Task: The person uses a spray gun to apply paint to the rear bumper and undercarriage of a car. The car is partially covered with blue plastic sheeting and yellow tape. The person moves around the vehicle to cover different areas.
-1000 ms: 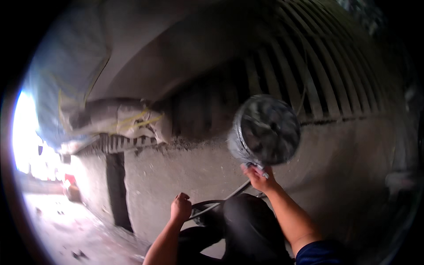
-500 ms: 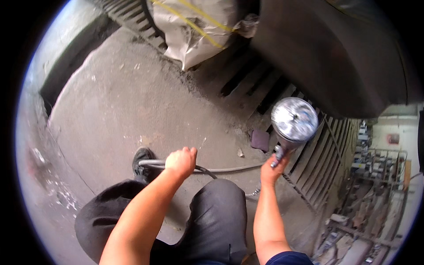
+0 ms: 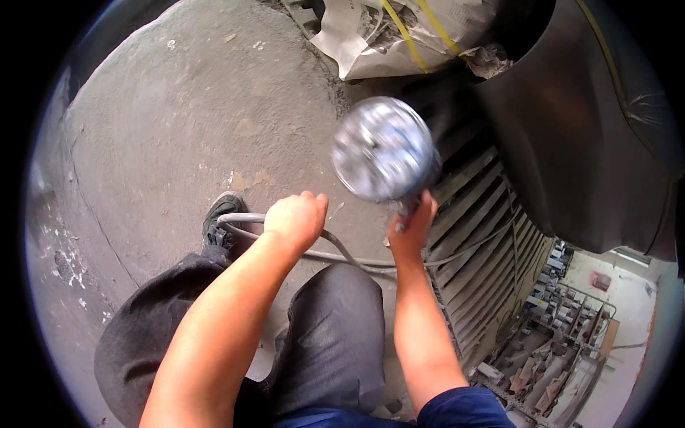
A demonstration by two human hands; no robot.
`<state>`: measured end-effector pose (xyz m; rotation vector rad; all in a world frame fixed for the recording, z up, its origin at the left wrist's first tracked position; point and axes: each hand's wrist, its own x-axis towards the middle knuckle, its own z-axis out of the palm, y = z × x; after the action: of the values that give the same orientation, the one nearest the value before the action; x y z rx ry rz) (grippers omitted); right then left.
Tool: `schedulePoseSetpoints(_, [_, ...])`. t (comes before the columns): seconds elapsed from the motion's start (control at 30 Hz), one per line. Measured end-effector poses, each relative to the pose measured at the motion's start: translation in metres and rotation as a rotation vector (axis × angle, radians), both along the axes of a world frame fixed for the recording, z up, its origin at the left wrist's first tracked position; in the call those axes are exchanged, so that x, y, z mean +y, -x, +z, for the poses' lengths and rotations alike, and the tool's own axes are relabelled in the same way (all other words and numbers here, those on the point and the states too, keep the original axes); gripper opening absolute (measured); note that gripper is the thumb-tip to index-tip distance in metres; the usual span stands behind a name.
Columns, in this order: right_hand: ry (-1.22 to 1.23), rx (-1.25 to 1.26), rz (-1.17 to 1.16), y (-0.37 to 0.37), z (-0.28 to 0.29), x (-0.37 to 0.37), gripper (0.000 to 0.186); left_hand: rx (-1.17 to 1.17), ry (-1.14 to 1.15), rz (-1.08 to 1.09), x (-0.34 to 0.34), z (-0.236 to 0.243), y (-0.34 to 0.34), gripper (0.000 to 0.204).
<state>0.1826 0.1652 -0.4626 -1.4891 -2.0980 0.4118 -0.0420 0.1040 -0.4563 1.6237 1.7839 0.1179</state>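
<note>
My right hand (image 3: 414, 232) is wrapped round the grip of what looks like a paint spray gun (image 3: 385, 150), topped by a wide, round, silvery-blue cup blurred by motion. The cup hides most of the gun's body. Closed in a fist, my left hand (image 3: 296, 220) grips a looped grey hose (image 3: 332, 257), held above my knees. From that fist the hose runs right, past beneath my right wrist and over the floor grating. No nozzle shows clearly.
At upper right hangs a large dark panel (image 3: 571, 135). Beside it is crumpled masking paper (image 3: 385, 50) with yellow tape. Slatted floor grating (image 3: 478, 250) runs along the right, next to grey concrete (image 3: 193, 107). A cluttered rack (image 3: 549, 357) stands at lower right. My shoe (image 3: 220, 217) is by the hose loop.
The spray gun in my right hand has moved left and up in the picture. My left hand keeps the hose, slightly higher. The whole view has shifted, showing more of the masking paper's wrinkled side.
</note>
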Motion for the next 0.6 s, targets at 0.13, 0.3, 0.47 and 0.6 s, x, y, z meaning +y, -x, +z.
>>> schedulePoseSetpoints(0.13, [-0.226, -0.178, -0.112, -0.078, -0.010, -0.049, 0.058, -0.041, 0.090, -0.104, -0.001, 0.007, -0.012, 0.018])
schedulePoseSetpoints(0.3, [-0.221, -0.187, -0.497, -0.102, 0.011, -0.099, 0.047, -0.036, 0.092, -0.156, -0.014, -0.002, -0.018, 0.015])
schedulePoseSetpoints(0.47, [-0.046, -0.004, -0.290, -0.110, 0.003, -0.085, 0.043, 0.048, 0.045, -0.147, -0.003, 0.010, -0.004, 0.015])
schedulePoseSetpoints(0.6, [-0.156, -0.046, -0.012, -0.074, 0.014, -0.053, 0.044, 0.124, -0.049, -0.065, -0.004, 0.013, 0.017, 0.014])
